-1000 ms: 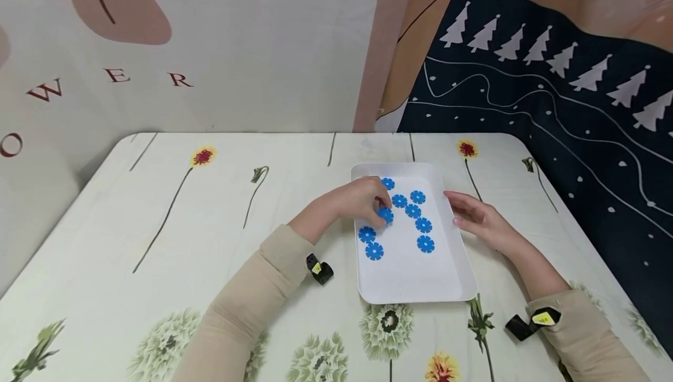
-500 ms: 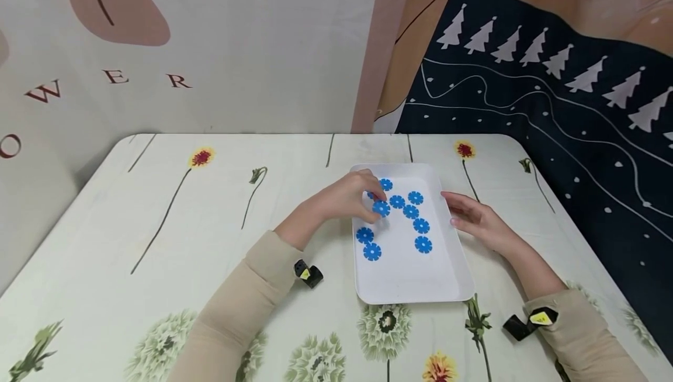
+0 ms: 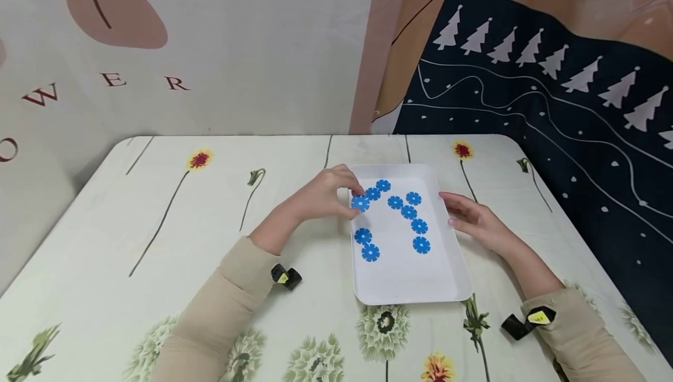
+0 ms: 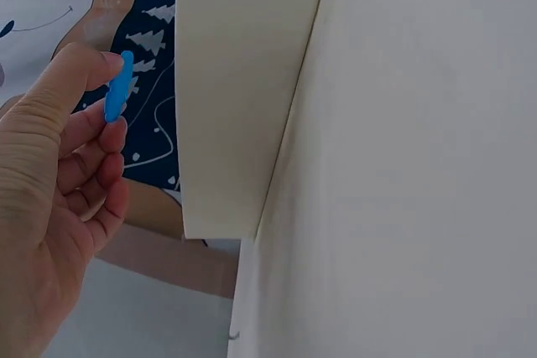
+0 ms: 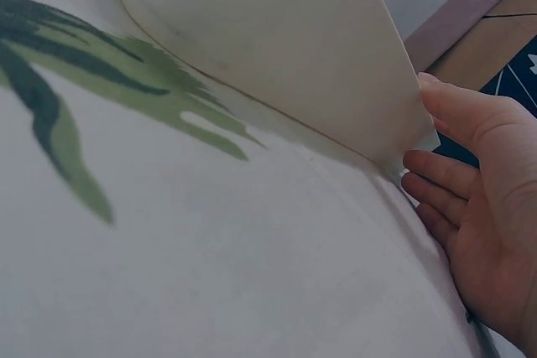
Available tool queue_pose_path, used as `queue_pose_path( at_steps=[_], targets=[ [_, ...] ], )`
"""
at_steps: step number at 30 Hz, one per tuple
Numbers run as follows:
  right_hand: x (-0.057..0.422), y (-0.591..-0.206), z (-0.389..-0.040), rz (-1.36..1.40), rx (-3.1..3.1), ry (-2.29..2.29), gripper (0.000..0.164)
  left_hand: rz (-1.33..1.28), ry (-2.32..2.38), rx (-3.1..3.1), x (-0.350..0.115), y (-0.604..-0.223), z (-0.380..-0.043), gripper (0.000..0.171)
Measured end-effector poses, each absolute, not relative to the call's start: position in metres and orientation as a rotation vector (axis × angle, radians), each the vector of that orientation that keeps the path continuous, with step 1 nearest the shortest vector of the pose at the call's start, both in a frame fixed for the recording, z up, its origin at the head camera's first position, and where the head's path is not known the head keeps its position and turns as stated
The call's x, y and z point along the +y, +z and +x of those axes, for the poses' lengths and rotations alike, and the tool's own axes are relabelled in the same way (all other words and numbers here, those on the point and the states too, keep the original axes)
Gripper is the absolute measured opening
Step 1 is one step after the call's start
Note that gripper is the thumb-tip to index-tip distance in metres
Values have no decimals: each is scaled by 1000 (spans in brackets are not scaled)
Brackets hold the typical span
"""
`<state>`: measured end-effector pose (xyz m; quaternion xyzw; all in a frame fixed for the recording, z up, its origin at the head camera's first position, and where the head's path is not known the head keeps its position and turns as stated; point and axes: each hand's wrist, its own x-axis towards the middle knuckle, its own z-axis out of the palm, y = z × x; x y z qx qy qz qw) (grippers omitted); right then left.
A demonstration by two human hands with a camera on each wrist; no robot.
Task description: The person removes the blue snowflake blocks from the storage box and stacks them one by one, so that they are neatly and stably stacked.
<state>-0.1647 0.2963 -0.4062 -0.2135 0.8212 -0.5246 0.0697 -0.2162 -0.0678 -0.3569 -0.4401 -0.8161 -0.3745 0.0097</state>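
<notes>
Between thumb and fingers, my left hand (image 3: 327, 192) pinches a blue notched plastic disc (image 3: 360, 203) by the white tray's left rim. In the left wrist view this disc (image 4: 119, 90) is seen edge-on, above the side of the tray (image 4: 235, 106). Several similar blue flower-shaped discs (image 3: 409, 212) lie flat inside the tray (image 3: 415, 280). They form a slanting row at right, a pair at lower left and a short line near the held one. My right hand (image 3: 481, 221) touches the tray's right wall with relaxed fingers; the right wrist view shows its thumb on the wall (image 5: 336, 64).
A flower-print cloth (image 3: 184, 224) covers the table under the tray. Behind it hangs a pale printed curtain (image 3: 263, 49), with a dark blue tree-patterned cloth (image 3: 499, 90) at right. Each sleeve cuff carries a small black device (image 3: 286, 277).
My left hand has moved left with the pinched disc, from inside the tray to its left rim. Discs it covered at upper left are now visible. The right hand stays at the tray's side.
</notes>
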Motion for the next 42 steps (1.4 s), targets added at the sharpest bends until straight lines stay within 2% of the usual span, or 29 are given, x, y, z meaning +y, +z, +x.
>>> queue_pose_path(
  at_steps=[9,19,42],
  targets=[
    [296,-407,-163,-610,2489,-1553,52,-1375,-1205,-2429,-96,-361,-212,23],
    [296,-406,-164,-602,2499,-1541,53,-1197,-1243,-2608,-125,-367,-203,21],
    [296,-406,-164,-611,2465,-1574,53,-1190,-1310,-2804,-147,-394,-203,22]
  ],
)
